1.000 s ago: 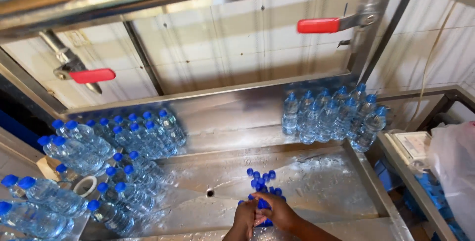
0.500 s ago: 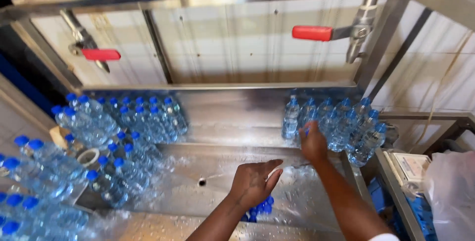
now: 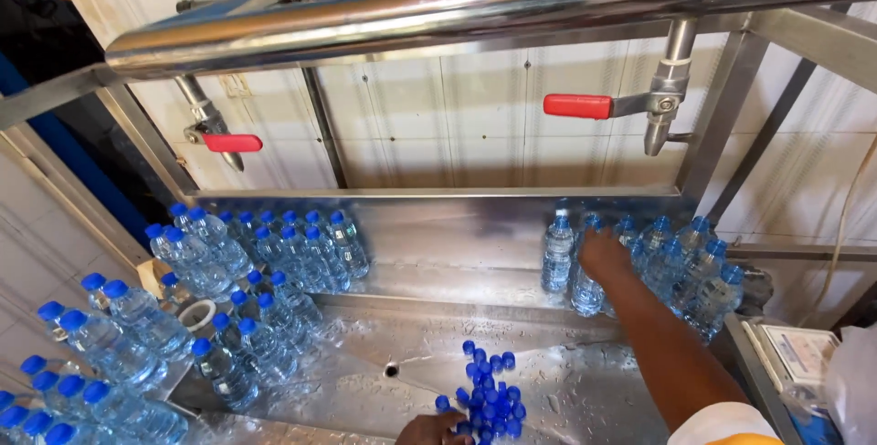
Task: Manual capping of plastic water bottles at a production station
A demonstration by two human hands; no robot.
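bottles [image 3: 247,262] left | bottles [image 3: 676,258] right | caps [image 3: 489,395] between, front, probably loose in trough [image 3: 585,381]

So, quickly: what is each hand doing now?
Left hand: on the blue caps, grip cannot be told.
Right hand: closed on a bottle top.

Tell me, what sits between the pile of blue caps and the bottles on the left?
Head view: wet steel tray with a small drain hole between the caps and the left bottles.

The bottom edge is cutting off the left hand [image 3: 437,429] at six o'clock, hiding its grip among the loose blue plastic caps [image 3: 486,395]. The right hand [image 3: 603,255] is covering one clear plastic bottle's [image 3: 586,291] top at three o'clock, hiding its fingertips.
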